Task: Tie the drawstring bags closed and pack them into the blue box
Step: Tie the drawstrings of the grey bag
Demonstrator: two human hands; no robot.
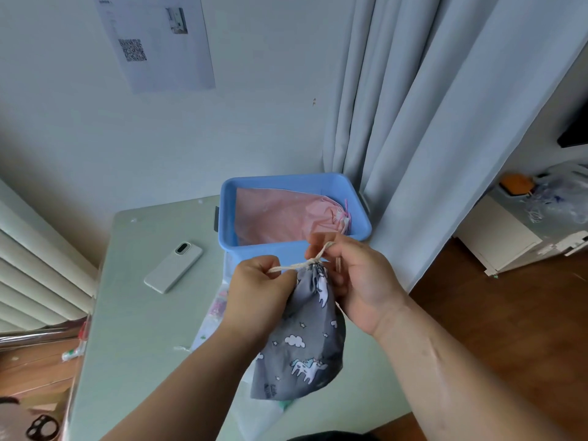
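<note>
Hands pull opposite ends: left hand (259, 289) and right hand (356, 281) each pinch the drawstring (296, 266) (grey bag (305, 342) hangs cinched).

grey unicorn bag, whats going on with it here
A person is tying the grey unicorn bag shut above the table. The left hand and right hand each pinch an end of the cream drawstring, with a knot at the gathered neck. A pink bag lies in the blue box behind. A phone lies to the left.
</note>
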